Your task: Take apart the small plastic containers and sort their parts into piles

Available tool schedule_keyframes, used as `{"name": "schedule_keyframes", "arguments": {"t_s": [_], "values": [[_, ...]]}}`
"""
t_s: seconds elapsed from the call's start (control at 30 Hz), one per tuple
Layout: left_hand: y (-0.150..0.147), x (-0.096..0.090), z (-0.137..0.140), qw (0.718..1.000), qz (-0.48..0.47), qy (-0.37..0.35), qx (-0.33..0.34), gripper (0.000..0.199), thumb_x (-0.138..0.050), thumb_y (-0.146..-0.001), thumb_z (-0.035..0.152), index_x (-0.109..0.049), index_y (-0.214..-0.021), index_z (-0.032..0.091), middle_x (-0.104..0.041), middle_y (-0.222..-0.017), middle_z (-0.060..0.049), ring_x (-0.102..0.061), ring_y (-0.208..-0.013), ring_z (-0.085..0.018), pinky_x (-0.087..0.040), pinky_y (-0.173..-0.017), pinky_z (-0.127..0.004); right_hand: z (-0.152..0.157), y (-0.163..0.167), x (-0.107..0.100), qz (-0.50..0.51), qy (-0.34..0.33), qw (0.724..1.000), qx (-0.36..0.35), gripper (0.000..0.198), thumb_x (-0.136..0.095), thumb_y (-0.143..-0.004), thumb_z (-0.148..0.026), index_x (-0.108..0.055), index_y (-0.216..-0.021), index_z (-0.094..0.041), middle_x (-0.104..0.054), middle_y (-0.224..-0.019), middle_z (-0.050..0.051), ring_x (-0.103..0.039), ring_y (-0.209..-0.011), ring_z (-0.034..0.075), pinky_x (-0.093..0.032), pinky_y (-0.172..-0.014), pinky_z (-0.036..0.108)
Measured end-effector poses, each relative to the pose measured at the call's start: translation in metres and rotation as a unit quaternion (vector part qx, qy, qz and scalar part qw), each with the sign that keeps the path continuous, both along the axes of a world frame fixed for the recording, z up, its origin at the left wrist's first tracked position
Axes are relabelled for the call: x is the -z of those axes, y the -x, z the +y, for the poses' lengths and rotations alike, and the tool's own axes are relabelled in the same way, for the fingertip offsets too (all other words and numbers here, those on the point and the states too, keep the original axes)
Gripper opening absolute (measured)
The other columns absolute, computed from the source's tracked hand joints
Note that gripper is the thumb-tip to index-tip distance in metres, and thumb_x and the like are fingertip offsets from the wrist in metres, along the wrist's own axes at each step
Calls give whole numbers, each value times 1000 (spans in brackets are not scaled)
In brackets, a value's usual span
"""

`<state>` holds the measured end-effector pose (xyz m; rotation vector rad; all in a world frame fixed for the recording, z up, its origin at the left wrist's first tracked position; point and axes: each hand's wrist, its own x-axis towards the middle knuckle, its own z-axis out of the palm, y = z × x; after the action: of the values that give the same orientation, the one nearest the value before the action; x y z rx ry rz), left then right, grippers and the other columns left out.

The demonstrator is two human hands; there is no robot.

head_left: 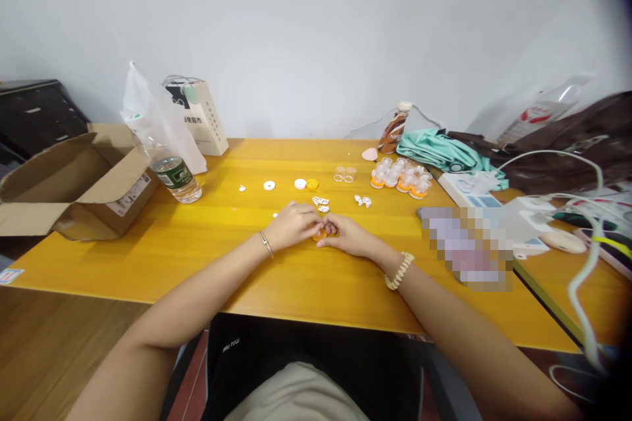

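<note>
My left hand (295, 226) and my right hand (348, 235) meet over the middle of the table, fingers closed around a small orange round piece (320, 235). The fingers hide much of it. Just beyond them lie several white patterned pieces (323, 201), and two more white patterned pieces (363, 200) are to the right. Farther back are a white disc (299, 183) touching a yellow disc (313, 184), another white disc (269, 185), a small white part (241, 189) and clear rings (344, 175). A cluster of clear capsules with orange bases (401, 177) stands at the back right.
On the yellow table (296, 289), an open cardboard box (93, 187) and a water bottle (176, 174) stand left, with a paper bag (207, 118) behind. A drink bottle (395, 128), teal cloth (444, 150), blurred-out flat object (464, 247) and white cables (575, 283) lie right.
</note>
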<state>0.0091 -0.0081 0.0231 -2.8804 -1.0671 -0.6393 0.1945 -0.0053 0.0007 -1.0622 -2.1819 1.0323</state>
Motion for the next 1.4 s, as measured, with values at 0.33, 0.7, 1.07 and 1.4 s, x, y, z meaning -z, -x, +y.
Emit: {"name": "schedule_keyframes", "arguments": {"t_s": [0.33,0.7,1.07,1.4], "values": [[71,-22,34,967,-3,244,-71,20,-52,-76,27,-66,-72,14,-66,-73,-3,-56,-65,-11,-40,-62,-20,-1,0,-2,-3,33,999,9,29,-71,-61,-30,-55,-81,-16,-49,-71,-2,-45,-66,11,-38,-62,25],[72,-22,34,969,3,234,-83,18,-57,-75,31,-64,-76,14,-65,-75,-3,-56,-66,-12,-41,-64,-21,1,-2,0,-10,25,1000,-1,29,-70,-63,-32,-56,-83,-16,-49,-73,-2,-45,-66,11,-38,-63,25],[6,1,2,991,-5,104,85,18,-49,-85,33,-60,-89,18,-60,-86,-3,-56,-79,-12,-41,-74,-22,3,-1,3,3,7,1000,-22,27,-69,-64,-33,-52,-78,-18,-44,-67,-4,-41,-62,11,-36,-59,24],[2,14,3,996,76,-34,36,24,-39,-90,33,-58,-90,18,-59,-85,-3,-55,-78,-14,-35,-71,-26,4,-2,3,-2,-6,1000,-23,26,-68,-66,-35,-51,-75,-17,-44,-66,-4,-41,-61,10,-36,-59,24]]}}
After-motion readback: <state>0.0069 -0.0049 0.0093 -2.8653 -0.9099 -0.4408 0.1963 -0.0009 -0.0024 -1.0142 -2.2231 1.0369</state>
